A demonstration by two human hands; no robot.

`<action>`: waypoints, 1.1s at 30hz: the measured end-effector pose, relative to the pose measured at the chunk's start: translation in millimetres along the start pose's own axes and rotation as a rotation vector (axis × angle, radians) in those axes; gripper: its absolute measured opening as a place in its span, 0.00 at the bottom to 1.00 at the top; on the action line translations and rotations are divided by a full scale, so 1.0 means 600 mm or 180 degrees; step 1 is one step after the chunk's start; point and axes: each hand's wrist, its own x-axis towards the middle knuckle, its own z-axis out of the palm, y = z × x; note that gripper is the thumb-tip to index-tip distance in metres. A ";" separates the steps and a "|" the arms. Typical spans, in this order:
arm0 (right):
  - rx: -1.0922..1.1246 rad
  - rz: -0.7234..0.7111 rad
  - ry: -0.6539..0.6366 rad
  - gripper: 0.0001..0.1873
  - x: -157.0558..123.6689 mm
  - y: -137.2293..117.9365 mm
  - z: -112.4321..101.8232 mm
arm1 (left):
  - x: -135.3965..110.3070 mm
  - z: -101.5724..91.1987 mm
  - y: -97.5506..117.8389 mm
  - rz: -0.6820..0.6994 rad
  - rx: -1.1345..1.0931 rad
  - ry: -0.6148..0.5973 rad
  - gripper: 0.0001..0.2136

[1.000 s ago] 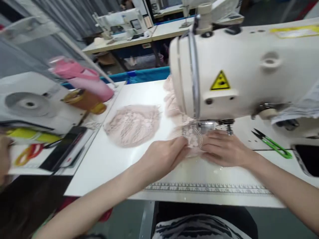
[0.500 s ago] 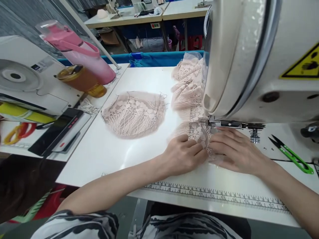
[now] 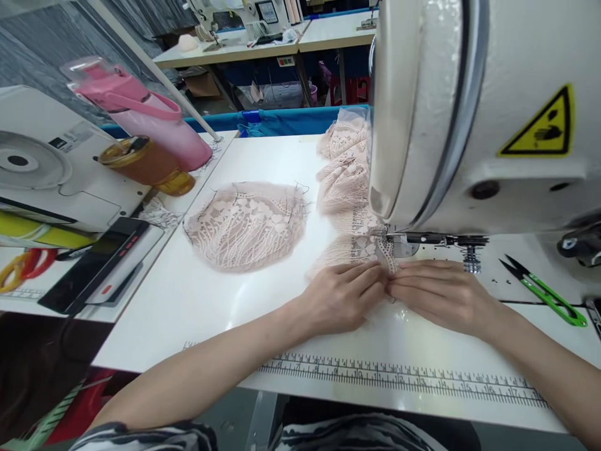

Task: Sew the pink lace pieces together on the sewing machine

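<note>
Pale pink lace fabric (image 3: 350,188) lies bunched in a strip along the left side of the sewing machine head (image 3: 422,113) and runs under its presser foot (image 3: 389,237). My left hand (image 3: 345,294) is closed on the near end of this lace, fingers curled over its edge. Close beside it, my right hand (image 3: 444,294) pinches the same edge just in front of the foot, fingers pressed together. The fingertips of both hands almost meet, and the fabric between them is mostly hidden. A separate lace piece (image 3: 248,228) lies flat on the table to the left.
Green thread snips (image 3: 544,291) lie right of the machine. A ruler strip (image 3: 375,373) runs along the table's front edge. At left stand a pink bottle (image 3: 145,113), an amber cup (image 3: 150,166) and another machine (image 3: 51,169). Further sewing tables (image 3: 235,53) stand behind.
My right hand's fingers have drawn together and moved slightly toward me, away from the presser foot. My left fingers have straightened a little along the lace edge. The view has shifted slightly.
</note>
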 end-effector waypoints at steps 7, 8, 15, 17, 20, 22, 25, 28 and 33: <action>-0.0082 0.0037 -0.0144 0.17 0.000 -0.004 0.005 | -0.001 0.001 0.000 -0.0087 -0.0021 -0.0028 0.05; -0.0081 0.0066 -0.0171 0.17 -0.001 -0.004 0.006 | 0.000 0.002 0.000 -0.0100 -0.0021 -0.0039 0.06; -0.0069 0.0322 -0.0304 0.16 -0.008 -0.005 0.003 | -0.001 0.005 0.003 -0.0164 -0.0004 -0.0007 0.06; -0.0143 0.0331 -0.0233 0.16 -0.005 -0.005 0.000 | -0.002 0.007 0.004 -0.0158 -0.0012 -0.0014 0.06; -0.0278 0.0273 -0.0068 0.15 0.002 -0.003 -0.004 | -0.002 0.009 0.003 -0.0154 -0.0059 -0.0042 0.07; -0.0319 0.0224 -0.0002 0.15 0.005 -0.001 -0.007 | -0.001 0.011 0.002 -0.0156 -0.0089 -0.0025 0.08; -0.0429 0.0217 -0.0048 0.15 0.006 0.003 -0.011 | 0.001 0.016 0.002 -0.0146 -0.0107 0.0006 0.10; -0.0670 0.0145 -0.0027 0.14 0.007 0.006 -0.014 | 0.004 0.021 0.004 -0.0153 -0.0116 0.0027 0.10; -0.0629 0.0178 0.0086 0.12 0.012 0.012 -0.014 | 0.010 0.027 0.005 -0.0187 -0.0103 0.0077 0.09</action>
